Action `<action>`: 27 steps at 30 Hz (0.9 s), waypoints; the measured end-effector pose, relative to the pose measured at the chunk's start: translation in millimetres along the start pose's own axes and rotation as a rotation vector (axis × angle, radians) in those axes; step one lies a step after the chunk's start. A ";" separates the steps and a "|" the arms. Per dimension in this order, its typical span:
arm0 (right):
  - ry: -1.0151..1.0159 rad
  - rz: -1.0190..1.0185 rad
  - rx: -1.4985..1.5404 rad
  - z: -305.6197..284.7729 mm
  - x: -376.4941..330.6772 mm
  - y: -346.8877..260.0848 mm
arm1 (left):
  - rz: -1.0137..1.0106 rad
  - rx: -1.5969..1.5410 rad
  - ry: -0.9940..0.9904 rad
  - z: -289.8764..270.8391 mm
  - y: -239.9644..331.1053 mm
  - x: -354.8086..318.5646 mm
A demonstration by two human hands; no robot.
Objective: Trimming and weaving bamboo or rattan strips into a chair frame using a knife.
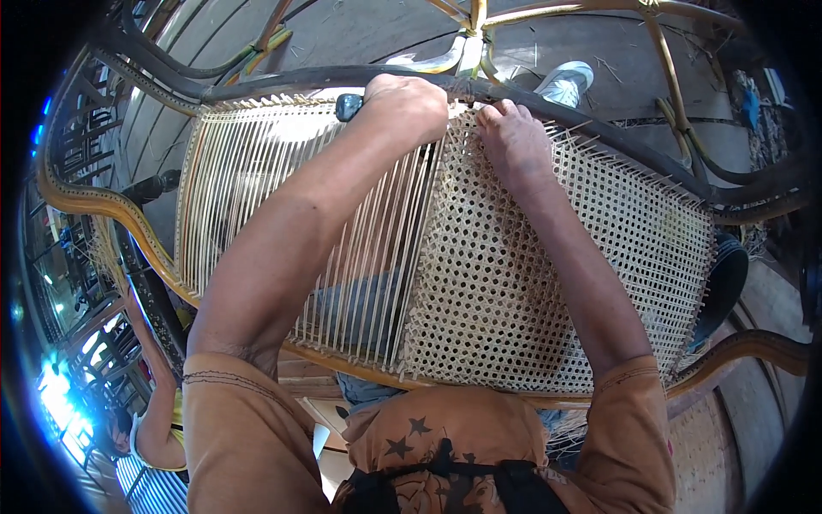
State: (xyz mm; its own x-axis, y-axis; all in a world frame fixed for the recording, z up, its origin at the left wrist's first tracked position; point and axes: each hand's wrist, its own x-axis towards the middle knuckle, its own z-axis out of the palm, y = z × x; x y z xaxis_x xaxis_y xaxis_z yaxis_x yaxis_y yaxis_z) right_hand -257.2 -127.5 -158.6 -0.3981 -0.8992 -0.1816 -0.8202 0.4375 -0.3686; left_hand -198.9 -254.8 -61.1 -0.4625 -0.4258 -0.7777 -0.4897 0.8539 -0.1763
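A pale cane panel [548, 283] is stretched across a long, curved chair-like frame of brown and blackened poles [287, 81], which is set just beyond the person's body. On the right, the panel is covered by an open mesh of small holes; on the left, only thin, straight, near-to-far strands [227, 197] are seen, spaced apart. Both hands are held near the middle of the panel's far edge, just beside each other but not touching. A dark blue-grey, round-ended tool handle [348, 107] is gripped in the left hand [407, 107], its rounded end pointed left. The right hand [515, 141] is rested on the mesh, its fingers curled at the far edge; whether a strand is pinched there cannot be told.

At the panel's right end, a black, round-sided object [723, 295], possibly a bucket, is partly hidden by the frame; its contents cannot be made out. Blue denim-like cloth [360, 300] is seen through the strands. Beyond the far rail, 1 white shoe [565, 83] is seen on the grey floor [360, 34]. At near left, a co-worker in a yellow top [177, 420] is partly visible.
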 end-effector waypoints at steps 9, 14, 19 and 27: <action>0.103 0.038 0.094 12.0 11.6 5.3 | -0.124 -0.104 0.028 19.6 -25.7 -21.7; 0.232 0.281 0.581 -19.7 9.7 37.8 | -0.029 -0.172 0.120 30.1 -31.4 -33.2; 0.688 0.076 0.358 -67.3 -12.3 35.2 | -0.031 -0.130 0.186 31.5 -29.0 -34.6; -0.260 0.145 1.104 -11.5 7.6 4.6 | 0.063 -0.113 0.281 8.8 -16.8 -37.7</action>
State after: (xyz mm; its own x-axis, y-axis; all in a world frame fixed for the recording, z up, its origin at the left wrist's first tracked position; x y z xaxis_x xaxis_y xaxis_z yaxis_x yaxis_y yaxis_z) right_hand -268.7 -132.3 -151.3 -0.2574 -0.8687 -0.4233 0.0862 0.4157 -0.9054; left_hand -166.7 -250.4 -34.1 -0.6736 -0.4523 -0.5846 -0.5250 0.8495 -0.0522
